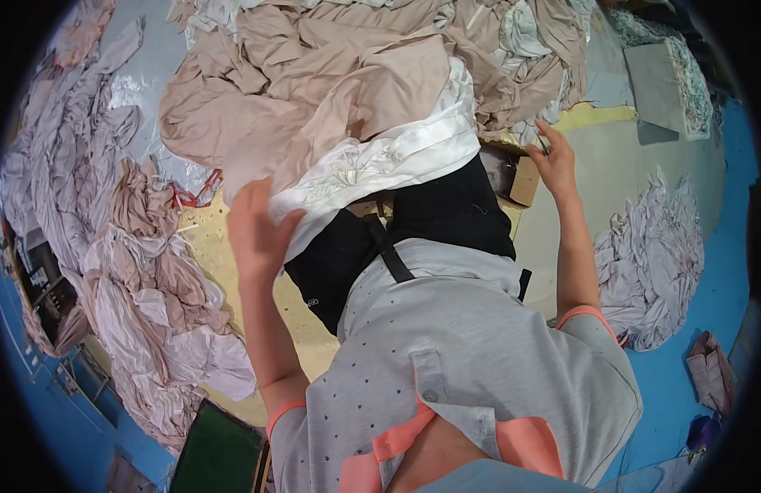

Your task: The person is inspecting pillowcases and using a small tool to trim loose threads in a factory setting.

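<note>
A large pinkish-beige cloth (315, 90) with a white satin border (422, 148) lies across my lap. Grey floral embroidery runs along the border. My left hand (261, 230) is at the cloth's left end, thumb apart from the fingers; it is slightly blurred, and whether it touches the cloth I cannot tell. To the right of the border, my right hand (555, 164) is raised off the cloth. Its fingers close around a small dark object (544, 146), too small to name.
Heaped beige cloth (520, 74) covers the far table. More piles lie left, a lilac one (60, 156) and a beige-pink one (150, 304). A lilac heap (656, 255) sits at right. An open wooden drawer or box (523, 182) is beside my right thigh. A grey board (656, 78) stands far right.
</note>
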The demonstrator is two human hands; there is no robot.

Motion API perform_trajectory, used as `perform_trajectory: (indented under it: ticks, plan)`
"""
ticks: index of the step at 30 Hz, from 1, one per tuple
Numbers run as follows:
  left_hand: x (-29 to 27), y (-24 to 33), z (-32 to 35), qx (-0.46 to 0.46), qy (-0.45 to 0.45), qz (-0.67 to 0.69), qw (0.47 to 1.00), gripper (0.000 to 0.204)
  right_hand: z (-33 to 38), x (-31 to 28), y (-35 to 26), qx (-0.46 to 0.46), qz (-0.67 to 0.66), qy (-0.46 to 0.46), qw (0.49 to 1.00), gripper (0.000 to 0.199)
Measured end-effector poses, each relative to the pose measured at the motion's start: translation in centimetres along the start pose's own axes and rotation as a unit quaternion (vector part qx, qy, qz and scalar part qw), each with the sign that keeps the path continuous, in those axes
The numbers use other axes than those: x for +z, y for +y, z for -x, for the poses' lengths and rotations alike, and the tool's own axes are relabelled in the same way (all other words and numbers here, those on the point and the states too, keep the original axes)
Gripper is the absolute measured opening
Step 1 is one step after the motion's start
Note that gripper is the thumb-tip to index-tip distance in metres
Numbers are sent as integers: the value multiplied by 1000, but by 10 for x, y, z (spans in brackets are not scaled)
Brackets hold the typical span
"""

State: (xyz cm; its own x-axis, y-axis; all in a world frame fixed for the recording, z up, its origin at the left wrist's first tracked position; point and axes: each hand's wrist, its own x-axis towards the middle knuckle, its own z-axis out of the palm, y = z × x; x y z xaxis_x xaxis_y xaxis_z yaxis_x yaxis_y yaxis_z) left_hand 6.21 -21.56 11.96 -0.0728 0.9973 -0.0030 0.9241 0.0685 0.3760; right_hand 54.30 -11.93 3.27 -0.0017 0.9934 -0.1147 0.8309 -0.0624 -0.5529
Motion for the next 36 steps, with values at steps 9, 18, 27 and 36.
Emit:
perform_trajectory:
  ticks: [9,18,27,36]
  plan:
    - [18,-4,-9,45,-44,108,992,17,-23,34,-139,-352,-84,-17,932,41]
    - [-21,-36,11,-195,28,697,690,11,-64,45,-129,-208,-130,-73,967,13]
    - [-39,-67,29,-238,76,797,550,23,-81,53,-123,-212,-79,-40,973,18]
    - [-67,-145,88,-269,167,792,523,37,-92,47,-111,-224,12,94,970,17]
